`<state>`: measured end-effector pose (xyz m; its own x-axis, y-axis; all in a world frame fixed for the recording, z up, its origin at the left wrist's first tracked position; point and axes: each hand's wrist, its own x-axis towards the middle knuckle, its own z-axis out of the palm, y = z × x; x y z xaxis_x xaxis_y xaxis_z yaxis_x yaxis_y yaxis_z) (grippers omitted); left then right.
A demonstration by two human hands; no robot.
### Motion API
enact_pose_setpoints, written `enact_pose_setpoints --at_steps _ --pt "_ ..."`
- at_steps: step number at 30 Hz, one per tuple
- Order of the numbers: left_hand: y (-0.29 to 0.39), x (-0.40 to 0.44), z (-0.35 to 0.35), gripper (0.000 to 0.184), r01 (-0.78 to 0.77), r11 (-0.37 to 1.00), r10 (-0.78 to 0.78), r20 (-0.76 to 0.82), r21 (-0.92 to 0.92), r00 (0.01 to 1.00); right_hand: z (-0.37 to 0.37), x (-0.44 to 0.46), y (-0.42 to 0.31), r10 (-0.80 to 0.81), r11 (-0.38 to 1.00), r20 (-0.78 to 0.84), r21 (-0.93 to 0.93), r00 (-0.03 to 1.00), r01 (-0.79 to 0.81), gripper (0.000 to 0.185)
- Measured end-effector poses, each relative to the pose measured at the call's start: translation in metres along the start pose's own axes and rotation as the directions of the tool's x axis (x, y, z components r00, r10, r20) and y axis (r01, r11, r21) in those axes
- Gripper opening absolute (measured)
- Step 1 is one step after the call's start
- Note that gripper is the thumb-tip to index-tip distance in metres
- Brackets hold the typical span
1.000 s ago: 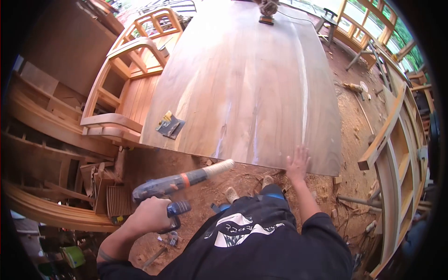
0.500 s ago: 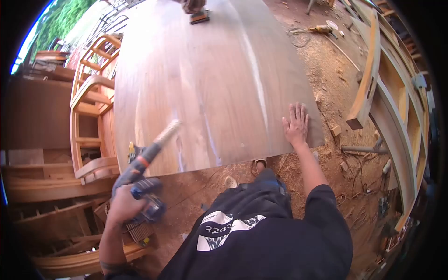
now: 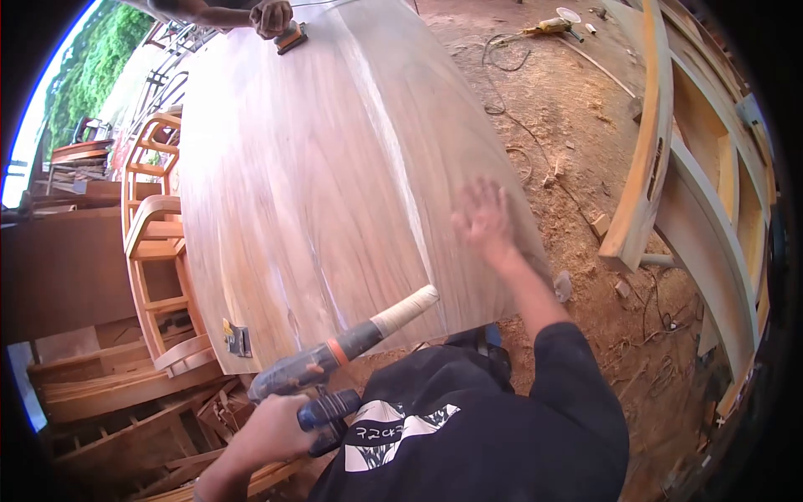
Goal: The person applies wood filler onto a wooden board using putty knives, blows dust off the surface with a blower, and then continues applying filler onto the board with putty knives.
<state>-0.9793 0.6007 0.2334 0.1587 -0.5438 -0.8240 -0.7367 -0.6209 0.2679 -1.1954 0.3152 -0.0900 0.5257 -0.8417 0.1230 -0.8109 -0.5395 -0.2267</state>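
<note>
My left hand [image 3: 272, 428] is wrapped around the handle of a cordless blower [image 3: 305, 364], whose nozzle ends in pale tape. The nozzle points right, over the near edge of a large wooden panel [image 3: 293, 184]. With fingers spread, my right hand [image 3: 485, 222] is over the panel's right side, slightly blurred; I cannot tell if it touches the wood. At the panel's near left corner lies a small dark and yellow object [image 3: 237, 337] whose kind is unclear. Another person's hand [image 3: 270, 17] holds an electric sander [image 3: 291, 38] on the far end of the panel.
Left of the panel stand wooden chair frames [image 3: 155, 238], with stacked lumber [image 3: 109, 376] below them. A yellow angle grinder [image 3: 548, 28] and its cord lie on the sawdust-covered floor [image 3: 569, 109] at right. A large curved wooden frame [image 3: 711, 217] stands along the right.
The blower has swung right, across the panel's near edge. My right hand has moved up and left over the panel. The view has shifted, and the other person's hand and sander now appear further left.
</note>
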Motion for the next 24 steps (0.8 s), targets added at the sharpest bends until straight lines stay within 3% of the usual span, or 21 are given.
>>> enact_pose_setpoints --at_steps 2,4,7,9,11,12,14,16,18,21,24 --pt "0.008 -0.008 0.004 0.018 0.005 0.998 0.000 -0.082 0.061 0.997 0.009 0.057 0.029 0.065 0.995 -0.115 -0.070 0.991 -0.074 0.066" --pt "0.011 -0.014 0.005 0.018 0.048 0.998 -0.041 -0.174 0.035 0.984 0.016 0.109 0.027 0.161 0.983 -0.105 -0.066 0.981 -0.169 0.067" --pt "0.006 -0.021 0.006 0.019 0.202 0.967 -0.245 -0.352 -0.154 0.903 0.032 0.177 -0.013 0.244 0.959 -0.019 -0.143 0.970 -0.244 0.068" --pt "0.009 -0.022 -0.002 0.019 0.181 0.936 -0.303 -0.430 -0.300 0.850 0.039 0.191 -0.072 0.040 0.988 0.108 -0.151 0.993 -0.023 0.068" --pt "0.010 -0.023 -0.009 0.020 0.158 0.880 -0.383 -0.472 -0.449 0.794 0.049 0.181 -0.127 -0.274 0.956 0.199 0.161 0.941 0.244 0.066" --pt "-0.003 -0.024 -0.007 0.020 0.113 0.882 -0.361 -0.503 -0.457 0.785 0.054 0.167 -0.153 -0.430 0.895 0.204 0.224 0.879 0.385 0.066" --pt "-0.006 -0.027 -0.010 0.018 0.166 0.756 -0.498 -0.391 -0.633 0.774 0.065 0.121 -0.192 -0.679 0.725 0.183 0.316 0.711 0.611 0.065" --pt "-0.009 -0.031 -0.011 0.016 0.145 0.695 -0.520 -0.354 -0.704 0.777 0.076 0.077 -0.218 -0.862 0.506 0.177 0.320 0.474 0.801 0.062" --pt "-0.012 -0.034 -0.009 0.015 0.114 0.640 -0.522 -0.321 -0.760 0.790 0.079 0.047 -0.221 -0.934 0.348 0.078 0.422 0.349 0.837 0.059" --pt "-0.026 -0.040 0.001 0.015 0.026 0.513 -0.540 -0.299 -0.858 0.786 0.058 0.043 -0.199 -0.898 0.440 0.172 0.391 0.406 0.808 0.059" --pt "-0.034 -0.044 0.003 0.015 -0.030 0.436 -0.565 -0.299 -0.899 0.769 0.043 0.050 -0.168 -0.779 0.604 0.134 0.421 0.613 0.676 0.059"
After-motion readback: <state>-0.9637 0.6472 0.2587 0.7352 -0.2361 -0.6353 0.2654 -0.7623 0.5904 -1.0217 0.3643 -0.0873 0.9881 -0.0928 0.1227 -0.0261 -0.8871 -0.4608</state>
